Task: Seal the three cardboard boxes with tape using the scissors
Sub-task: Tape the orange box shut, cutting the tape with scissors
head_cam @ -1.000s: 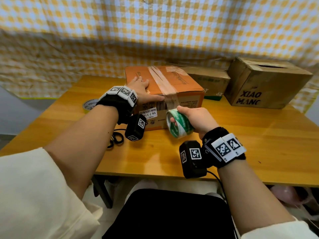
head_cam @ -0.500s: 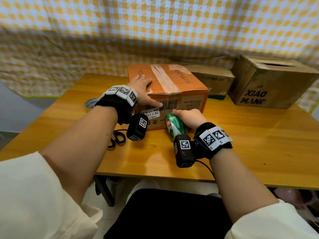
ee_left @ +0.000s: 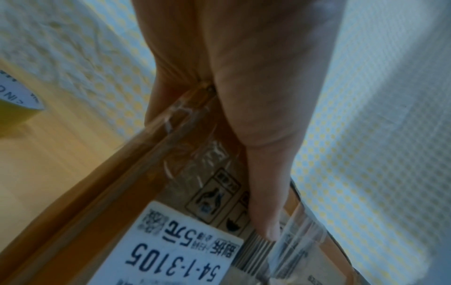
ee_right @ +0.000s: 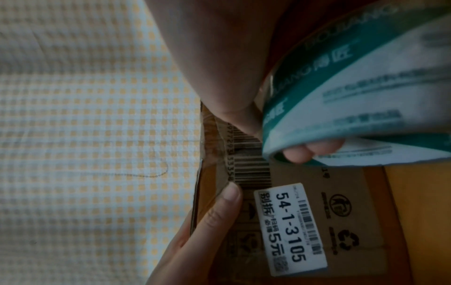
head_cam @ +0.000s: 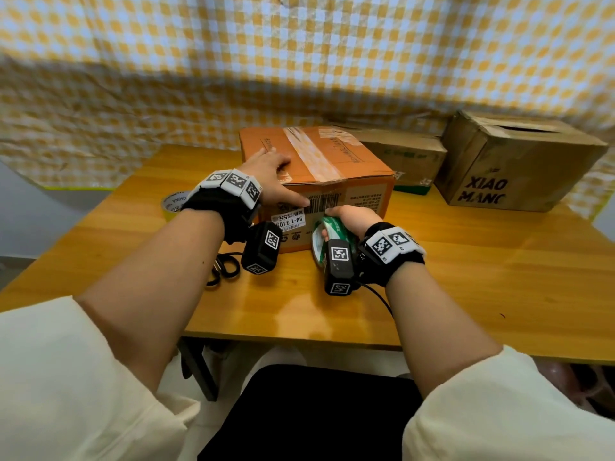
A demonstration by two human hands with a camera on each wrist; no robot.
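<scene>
An orange cardboard box (head_cam: 352, 197) stands mid-table, a strip of clear tape (head_cam: 312, 154) along its top seam. My left hand (head_cam: 276, 181) lies flat on its top left corner. Its thumb (ee_left: 266, 212) presses the clear tape end (ee_left: 295, 243) against the front face by the barcode. My right hand (head_cam: 346, 217) grips a green-and-white tape roll (head_cam: 324, 241), held against the box front just above the table. The roll (ee_right: 354, 96) fills the right wrist view, a fingertip inside its core. Black scissors (head_cam: 226, 267) lie on the table under my left wrist.
A flat brown box (head_cam: 409, 158) and a taller box marked XIAO MANG (head_cam: 519, 164) stand at the back right. A yellow tape roll (head_cam: 173, 204) lies left of the orange box. A checked cloth (head_cam: 299, 61) hangs behind the wooden table (head_cam: 466, 294).
My right hand has carried the tape roll forward and down from in front of the box to its front face. The left hand has stayed on the box's top corner.
</scene>
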